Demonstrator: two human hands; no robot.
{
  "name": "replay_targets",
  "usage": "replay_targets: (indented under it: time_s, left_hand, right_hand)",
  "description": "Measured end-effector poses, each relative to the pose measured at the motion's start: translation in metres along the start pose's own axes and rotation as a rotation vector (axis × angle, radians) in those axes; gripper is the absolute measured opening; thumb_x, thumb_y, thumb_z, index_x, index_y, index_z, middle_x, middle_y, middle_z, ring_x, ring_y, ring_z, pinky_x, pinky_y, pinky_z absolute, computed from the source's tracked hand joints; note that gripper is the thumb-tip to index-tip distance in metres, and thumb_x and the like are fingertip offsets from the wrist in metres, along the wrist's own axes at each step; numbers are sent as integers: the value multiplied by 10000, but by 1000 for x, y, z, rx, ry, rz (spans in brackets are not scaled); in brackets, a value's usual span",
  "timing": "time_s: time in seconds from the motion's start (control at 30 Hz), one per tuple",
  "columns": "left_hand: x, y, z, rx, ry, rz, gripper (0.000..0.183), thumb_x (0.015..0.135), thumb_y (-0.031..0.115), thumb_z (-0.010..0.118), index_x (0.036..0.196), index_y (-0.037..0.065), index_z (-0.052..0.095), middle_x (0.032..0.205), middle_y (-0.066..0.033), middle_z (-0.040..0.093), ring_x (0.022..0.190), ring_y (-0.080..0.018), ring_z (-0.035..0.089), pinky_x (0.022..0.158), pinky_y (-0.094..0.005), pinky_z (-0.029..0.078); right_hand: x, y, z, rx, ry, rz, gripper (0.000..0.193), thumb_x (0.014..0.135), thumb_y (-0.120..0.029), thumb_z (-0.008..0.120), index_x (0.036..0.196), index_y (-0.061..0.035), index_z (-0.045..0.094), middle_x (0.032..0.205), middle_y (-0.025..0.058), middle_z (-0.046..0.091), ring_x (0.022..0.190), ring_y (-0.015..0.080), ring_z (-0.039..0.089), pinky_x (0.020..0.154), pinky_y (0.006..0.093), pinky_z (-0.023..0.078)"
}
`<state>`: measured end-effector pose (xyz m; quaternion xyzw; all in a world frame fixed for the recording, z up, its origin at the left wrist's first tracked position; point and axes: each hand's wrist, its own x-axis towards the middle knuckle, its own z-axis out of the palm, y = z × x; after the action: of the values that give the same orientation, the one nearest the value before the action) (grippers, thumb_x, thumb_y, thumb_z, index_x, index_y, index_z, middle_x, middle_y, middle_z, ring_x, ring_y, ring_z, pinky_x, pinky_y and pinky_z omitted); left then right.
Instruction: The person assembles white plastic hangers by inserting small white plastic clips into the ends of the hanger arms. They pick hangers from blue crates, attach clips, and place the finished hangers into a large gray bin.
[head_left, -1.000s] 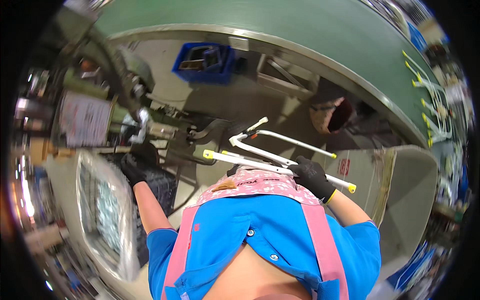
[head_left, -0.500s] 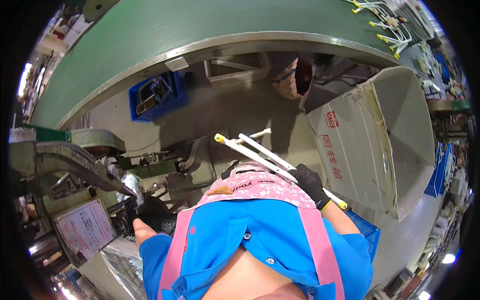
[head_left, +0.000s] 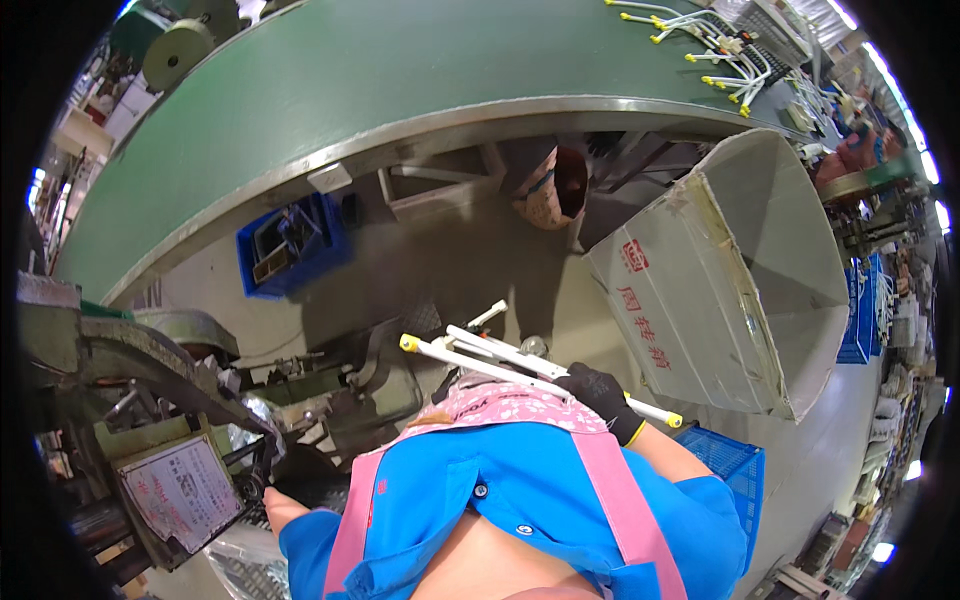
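Note:
My right hand, in a black glove with a yellow cuff edge, is closed round a white folding tube frame with yellow end caps. The frame lies slantwise in front of my pink flowered apron, its tubes partly folded together. Off to the left, my left hand reaches down beside a green machine. Its dark glove merges with the dark machine parts, so its fingers cannot be made out.
A green-topped bench with a metal edge curves across the far side, several white tube frames at its right end. A big grey carton stands right. A blue crate sits under the bench, another blue crate by my right elbow.
My view has shifted, so the bench sits lower and the carton further left in the picture. The frame and right hand appear lower; the right hand keeps its grip.

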<state>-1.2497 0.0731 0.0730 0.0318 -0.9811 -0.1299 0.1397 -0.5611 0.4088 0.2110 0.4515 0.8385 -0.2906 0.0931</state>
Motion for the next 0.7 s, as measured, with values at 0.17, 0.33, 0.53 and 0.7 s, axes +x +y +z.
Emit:
replay_targets:
  time_s: [0.17, 0.33, 0.53, 0.7]
  left_hand:
    - [-48, 21, -24, -176, 181, 102, 308, 895, 278, 533, 1099, 74, 643, 1051, -143, 664, 954, -305, 625, 815, -406, 490]
    - [-129, 55, -45, -417, 190, 234, 302, 897, 272, 534, 1098, 75, 644, 1043, -142, 666, 950, -305, 628, 813, -405, 492]
    - [-267, 94, -61, -610, -235, 295, 295, 899, 264, 536, 1097, 75, 644, 1034, -142, 668, 946, -304, 633, 812, -403, 494]
    - [-386, 140, -61, -609, -715, 421, 289, 900, 258, 537, 1095, 75, 645, 1027, -141, 670, 942, -304, 636, 811, -401, 496]
  right_hand:
    - [-8, 15, -18, 55, 53, 0, 225, 815, -275, 618, 1015, -207, 697, 902, 133, 580, 857, 309, 629, 730, 416, 500]
    - [-9, 42, -50, 47, 167, 11, 301, 765, -225, 644, 1061, -186, 686, 870, 115, 569, 809, 305, 609, 712, 403, 488]
    - [-19, 75, -105, 282, 465, -125, 325, 694, -80, 652, 1017, -104, 682, 824, 116, 565, 766, 293, 596, 673, 380, 474]
    - [-27, 103, -146, 439, 701, -293, 366, 649, 33, 656, 1005, -52, 678, 768, 102, 551, 685, 231, 570, 602, 331, 451]
